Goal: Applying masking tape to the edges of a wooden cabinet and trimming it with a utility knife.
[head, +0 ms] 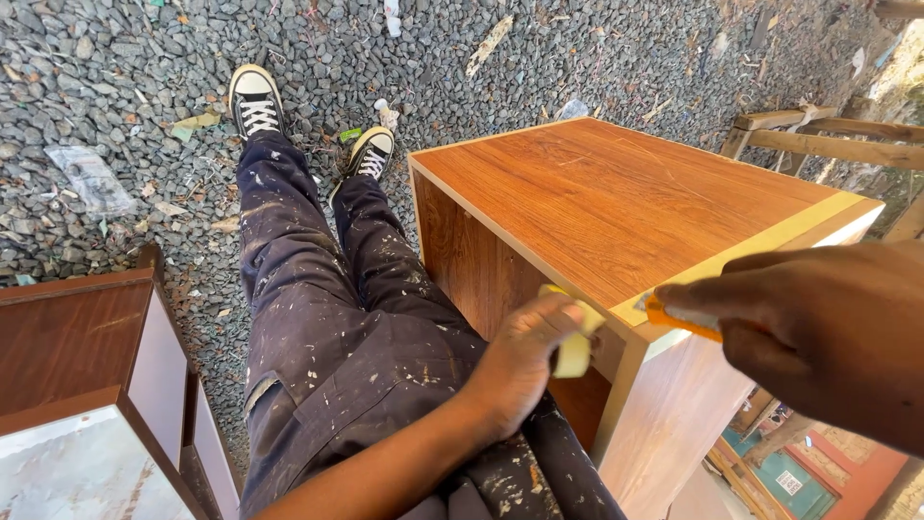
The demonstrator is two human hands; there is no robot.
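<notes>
We sit on the gravel ground with legs stretched out, a wood-grain cabinet standing right beside our knees. Our left hand has its grip closed around a roll of pale yellow edge tape, pressing it against the cabinet's front corner just under the top panel. Our right hand pinches an orange-handled utility knife, its tip resting at the pale banded edge of the top, close to the left fingers.

We judge the main risk to be the blade: it sits near the left fingertips, and a slip along the smooth edge could run it into them or towards the thigh below. Too steep an angle might gouge the laminate face. If the left hand eases off, the strip could lift from the corner or trim unevenly. The cabinet rests on loose stones, so it may rock under pressure.
</notes>
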